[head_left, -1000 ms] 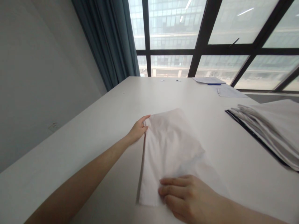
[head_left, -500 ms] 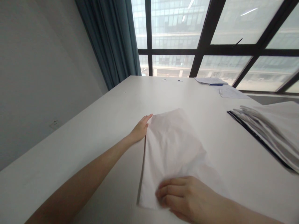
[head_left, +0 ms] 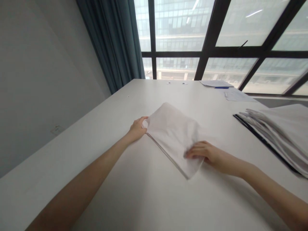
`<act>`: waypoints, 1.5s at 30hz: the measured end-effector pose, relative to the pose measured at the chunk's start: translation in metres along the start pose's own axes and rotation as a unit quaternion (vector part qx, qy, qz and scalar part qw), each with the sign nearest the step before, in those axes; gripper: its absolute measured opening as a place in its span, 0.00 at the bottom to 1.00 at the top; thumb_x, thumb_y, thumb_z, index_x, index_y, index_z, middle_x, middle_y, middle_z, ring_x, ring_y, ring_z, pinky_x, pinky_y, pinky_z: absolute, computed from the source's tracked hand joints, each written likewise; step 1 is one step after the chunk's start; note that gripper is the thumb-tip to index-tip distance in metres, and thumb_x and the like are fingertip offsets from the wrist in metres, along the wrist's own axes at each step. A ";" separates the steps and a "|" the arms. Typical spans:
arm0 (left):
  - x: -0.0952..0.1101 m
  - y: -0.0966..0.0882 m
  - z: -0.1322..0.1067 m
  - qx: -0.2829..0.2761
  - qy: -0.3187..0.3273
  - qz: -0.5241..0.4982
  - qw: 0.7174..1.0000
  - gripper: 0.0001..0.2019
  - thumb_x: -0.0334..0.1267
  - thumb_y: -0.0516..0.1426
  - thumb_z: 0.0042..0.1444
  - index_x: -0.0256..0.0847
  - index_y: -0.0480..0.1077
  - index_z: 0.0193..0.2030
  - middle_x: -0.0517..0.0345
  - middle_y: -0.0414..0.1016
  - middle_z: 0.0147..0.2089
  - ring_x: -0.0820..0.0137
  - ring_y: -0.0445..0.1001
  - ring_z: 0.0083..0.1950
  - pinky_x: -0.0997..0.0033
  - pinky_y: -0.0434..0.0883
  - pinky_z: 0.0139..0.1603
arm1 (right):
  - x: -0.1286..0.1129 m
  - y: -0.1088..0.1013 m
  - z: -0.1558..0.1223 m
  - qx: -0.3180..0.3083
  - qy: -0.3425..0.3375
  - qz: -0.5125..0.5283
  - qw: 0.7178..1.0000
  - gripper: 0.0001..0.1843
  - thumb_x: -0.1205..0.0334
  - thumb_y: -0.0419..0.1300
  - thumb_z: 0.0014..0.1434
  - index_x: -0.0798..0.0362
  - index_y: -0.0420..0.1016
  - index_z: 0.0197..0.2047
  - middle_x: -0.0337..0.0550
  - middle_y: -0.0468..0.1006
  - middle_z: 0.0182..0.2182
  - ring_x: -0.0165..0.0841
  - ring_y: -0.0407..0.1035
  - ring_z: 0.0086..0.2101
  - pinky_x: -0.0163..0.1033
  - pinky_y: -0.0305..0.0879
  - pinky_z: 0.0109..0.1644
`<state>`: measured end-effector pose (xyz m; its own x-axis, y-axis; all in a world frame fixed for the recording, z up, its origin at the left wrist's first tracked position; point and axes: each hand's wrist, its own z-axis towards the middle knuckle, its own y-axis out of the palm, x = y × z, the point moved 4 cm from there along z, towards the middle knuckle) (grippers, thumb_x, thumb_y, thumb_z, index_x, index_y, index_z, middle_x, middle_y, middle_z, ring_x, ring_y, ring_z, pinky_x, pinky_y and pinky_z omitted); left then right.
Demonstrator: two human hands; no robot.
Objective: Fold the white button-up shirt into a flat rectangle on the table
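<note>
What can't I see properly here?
All in the head view:
Right hand: its fingertips are blurred.
White cloth: its underside is hidden by its own top layer.
White stack: cut off by the right edge.
Black thing: mostly covered by that stack.
Far papers: any writing is too small.

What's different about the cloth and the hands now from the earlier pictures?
The white cloth has turned: its near end swung right and away from the person, its far corner left. The right hand, on the cloth, moved right and farther away. The left hand shifted slightly left, still at the cloth's left corner. The stacked cloths, papers and blue pen stayed put.
</note>
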<state>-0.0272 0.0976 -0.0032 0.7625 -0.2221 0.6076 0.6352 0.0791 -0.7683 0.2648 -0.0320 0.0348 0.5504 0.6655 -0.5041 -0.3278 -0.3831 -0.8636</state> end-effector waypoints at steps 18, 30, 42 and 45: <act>0.016 -0.017 -0.063 -0.022 -0.015 0.057 0.998 0.16 0.45 0.56 0.50 0.40 0.67 0.43 0.55 0.72 0.37 0.60 0.71 0.41 0.62 0.67 0.45 | 0.057 -0.015 -0.023 0.151 0.071 -0.204 0.965 0.22 0.74 0.47 0.60 0.49 0.74 0.50 0.47 0.78 0.50 0.39 0.69 0.53 0.53 0.60 0.57; 0.005 -0.012 -0.058 0.061 0.036 -0.038 0.997 0.10 0.44 0.52 0.59 0.41 0.65 0.42 0.56 0.74 0.38 0.63 0.72 0.44 0.65 0.66 0.50 | 0.074 0.006 -0.036 0.295 0.150 -0.103 0.938 0.16 0.59 0.48 0.66 0.49 0.75 0.47 0.45 0.81 0.42 0.38 0.76 0.42 0.43 0.71 0.46; 0.038 0.000 -0.079 -0.001 0.325 0.087 0.942 0.06 0.39 0.55 0.63 0.42 0.67 0.44 0.50 0.71 0.52 0.60 0.63 0.63 0.56 0.59 0.63 | 0.082 -0.010 -0.044 0.442 0.249 -0.106 0.855 0.15 0.48 0.54 0.62 0.51 0.72 0.36 0.44 0.75 0.28 0.36 0.69 0.28 0.39 0.64 0.32; 0.032 0.001 -0.075 -0.005 0.313 0.038 0.949 0.06 0.37 0.53 0.64 0.41 0.67 0.46 0.49 0.73 0.51 0.61 0.64 0.63 0.57 0.62 0.62 | 0.084 -0.010 -0.045 0.423 0.282 -0.078 0.858 0.15 0.48 0.53 0.62 0.51 0.71 0.36 0.37 0.73 0.20 0.32 0.65 0.20 0.39 0.61 0.31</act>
<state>-0.0113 0.0174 0.0006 0.5820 -0.7499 0.3146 0.5774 0.1087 -0.8092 0.3488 -0.0006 0.0007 0.8434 0.1594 -0.5130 -0.5256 0.4424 -0.7267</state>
